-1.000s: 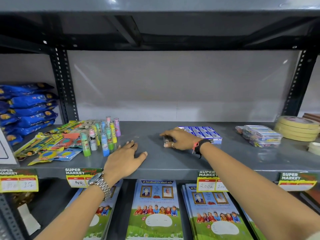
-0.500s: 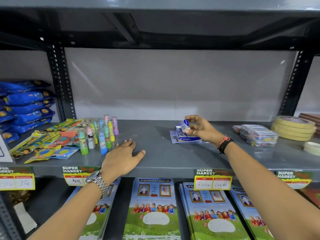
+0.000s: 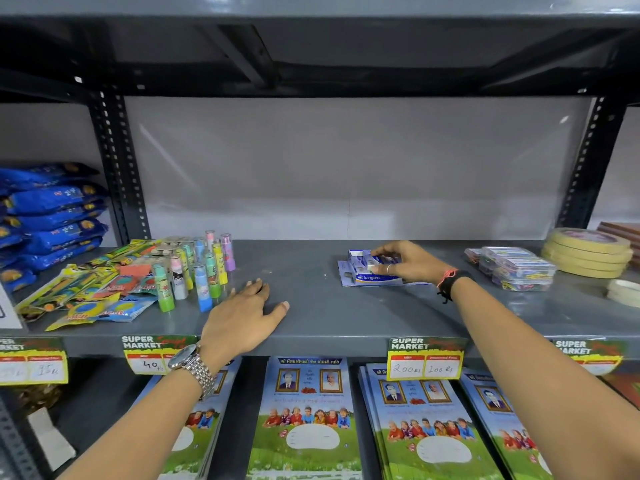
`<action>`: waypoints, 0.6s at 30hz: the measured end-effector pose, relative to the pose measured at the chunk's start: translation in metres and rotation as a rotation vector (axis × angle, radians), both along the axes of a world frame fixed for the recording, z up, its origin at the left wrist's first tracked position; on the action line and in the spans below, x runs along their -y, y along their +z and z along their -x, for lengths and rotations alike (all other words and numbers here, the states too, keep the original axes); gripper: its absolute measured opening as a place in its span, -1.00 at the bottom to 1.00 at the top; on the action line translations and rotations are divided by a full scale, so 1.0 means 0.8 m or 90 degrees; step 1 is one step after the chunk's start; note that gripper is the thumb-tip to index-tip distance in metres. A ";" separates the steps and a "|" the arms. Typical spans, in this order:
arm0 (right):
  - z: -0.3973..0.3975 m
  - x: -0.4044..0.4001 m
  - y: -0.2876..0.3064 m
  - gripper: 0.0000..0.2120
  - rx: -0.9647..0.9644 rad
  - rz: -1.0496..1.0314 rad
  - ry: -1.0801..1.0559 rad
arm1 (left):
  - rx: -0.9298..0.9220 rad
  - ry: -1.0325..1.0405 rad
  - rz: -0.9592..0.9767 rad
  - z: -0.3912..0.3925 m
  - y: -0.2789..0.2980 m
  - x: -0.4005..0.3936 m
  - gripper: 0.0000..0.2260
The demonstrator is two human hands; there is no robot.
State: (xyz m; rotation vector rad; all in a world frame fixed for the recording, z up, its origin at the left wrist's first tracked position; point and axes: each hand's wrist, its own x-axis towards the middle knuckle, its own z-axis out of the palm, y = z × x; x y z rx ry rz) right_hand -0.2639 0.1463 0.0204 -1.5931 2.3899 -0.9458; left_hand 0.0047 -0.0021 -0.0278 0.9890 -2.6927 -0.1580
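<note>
An open blue and white carton marked "kangaro" lies on the grey shelf, right of the middle. It holds small blue and white packs. My right hand reaches over the carton, and its fingers and thumb pinch one small pack at the carton's top. My left hand rests flat on the shelf near the front edge, fingers spread, holding nothing. A metal watch sits on that wrist.
Upright coloured tubes and flat colourful packets crowd the shelf's left. Blue bags are stacked beyond the left post. Clear plastic boxes and tape rolls sit at the right. Booklets lie on the shelf below.
My right hand moved from the shelf's front to the carton, lifted a small pack above it, and now has come down onto the carton with the pack. The left hand stayed put.
</note>
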 end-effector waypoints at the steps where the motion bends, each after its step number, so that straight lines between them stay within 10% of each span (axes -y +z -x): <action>1: 0.000 0.003 0.001 -0.60 -0.022 -0.001 -0.005 | 0.001 -0.001 -0.001 0.000 0.000 0.000 -0.39; 18: -0.014 0.050 0.001 -0.78 -0.114 0.018 -0.086 | 0.018 0.002 -0.002 -0.003 0.011 -0.012 -0.41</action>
